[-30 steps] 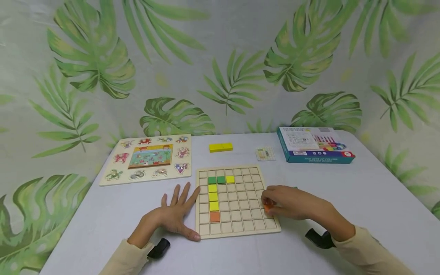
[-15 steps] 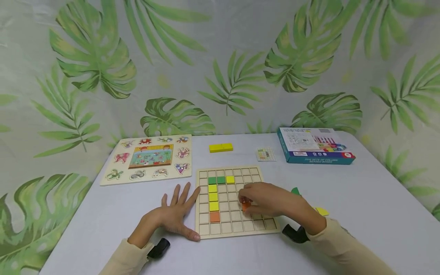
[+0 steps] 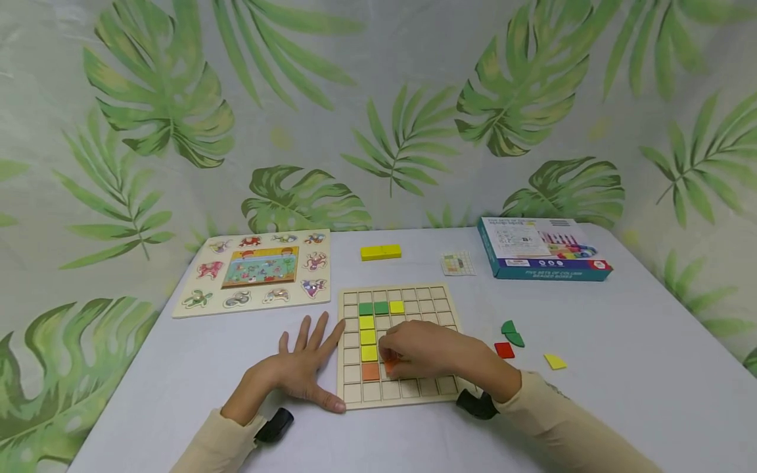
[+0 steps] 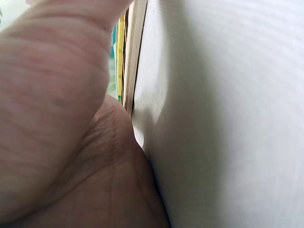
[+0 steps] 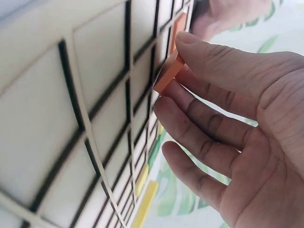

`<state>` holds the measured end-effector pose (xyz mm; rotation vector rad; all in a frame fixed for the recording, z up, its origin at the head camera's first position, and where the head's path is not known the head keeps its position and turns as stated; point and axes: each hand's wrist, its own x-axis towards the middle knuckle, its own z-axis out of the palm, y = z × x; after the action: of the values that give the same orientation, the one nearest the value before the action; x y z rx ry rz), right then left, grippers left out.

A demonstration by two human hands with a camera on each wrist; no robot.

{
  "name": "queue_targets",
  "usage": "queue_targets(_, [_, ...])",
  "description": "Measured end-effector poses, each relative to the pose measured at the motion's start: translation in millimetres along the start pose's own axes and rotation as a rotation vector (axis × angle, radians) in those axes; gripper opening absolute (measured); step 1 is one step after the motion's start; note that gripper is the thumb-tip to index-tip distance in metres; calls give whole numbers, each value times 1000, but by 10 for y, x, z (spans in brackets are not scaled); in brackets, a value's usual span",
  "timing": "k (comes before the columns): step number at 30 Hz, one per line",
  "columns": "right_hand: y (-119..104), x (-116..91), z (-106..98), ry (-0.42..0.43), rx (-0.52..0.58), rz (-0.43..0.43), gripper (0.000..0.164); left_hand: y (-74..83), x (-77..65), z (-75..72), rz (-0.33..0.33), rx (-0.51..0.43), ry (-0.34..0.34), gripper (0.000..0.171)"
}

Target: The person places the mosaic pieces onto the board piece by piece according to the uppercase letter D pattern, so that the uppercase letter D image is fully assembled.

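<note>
An orange square tile point(image 5: 169, 75) is pinched between the thumb and fingers of my right hand point(image 3: 422, 351), low over the grid board point(image 3: 408, 389). It hovers just right of another orange tile point(image 3: 370, 372) seated in a cell. Above that one runs a column of yellow tiles point(image 3: 368, 337), topped by green tiles point(image 3: 374, 308) and a yellow tile point(image 3: 397, 307) in a row. My left hand point(image 3: 304, 371) lies spread at the board's left edge, its thumb by the lower left corner. In the left wrist view the palm and thumb fill one side.
Right of the board lie a red tile point(image 3: 504, 350), green curved pieces point(image 3: 512, 333) and a yellow piece point(image 3: 555, 361). Behind stand a yellow box point(image 3: 381, 252), a pattern card point(image 3: 457, 263) and a teal game box point(image 3: 544, 253). An animal puzzle board point(image 3: 201, 282) sits at the left.
My right hand has carried the orange tile leftward from the board's right edge to beside the seated orange tile, uncovering the loose pieces at right. My left hand stays in place.
</note>
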<state>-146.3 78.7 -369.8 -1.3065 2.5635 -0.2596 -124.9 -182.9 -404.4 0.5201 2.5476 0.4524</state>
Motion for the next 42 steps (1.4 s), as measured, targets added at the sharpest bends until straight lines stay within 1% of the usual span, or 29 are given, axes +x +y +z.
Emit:
queue_targets(4, [-17, 35, 38, -20, -23, 6, 20, 16, -14, -3, 1, 8, -6, 140])
queue_targets(8, [-40, 58, 50, -15, -34, 14, 26, 17, -22, 4, -9, 20, 0, 140])
queue_targets(11, [-38, 78, 61, -11, -50, 22, 28, 12, -28, 6, -7, 15, 1, 139])
queue_targets(13, [-28, 101, 72, -22, -52, 34, 29, 11, -34, -1, -5, 3, -5, 140])
queue_targets(15, [-15, 137, 75, -39, -39, 59, 29, 6, -39, -6, -2, -6, -15, 141])
queue_targets(20, [43, 254, 42, -93, 69, 133, 36, 14, -37, 8, -9, 1, -10, 140])
queue_targets(24, [75, 259, 33, -138, 125, 132, 35, 47, -14, 41, -8, 17, 1, 138])
queue_targets(27, [58, 218, 50, -136, 122, 121, 33, 62, -6, 47, -10, 25, -7, 138])
queue_targets(31, [0, 173, 70, -95, 67, 127, 30, 64, -12, 19, -10, 36, -6, 138])
queue_targets(35, [-80, 139, 77, -56, -33, 128, 27, 57, -16, -7, -5, 38, -2, 138])
queue_targets(42, [-230, 103, 72, -26, -170, 139, 20, 48, -31, -28, -13, 34, 8, 139])
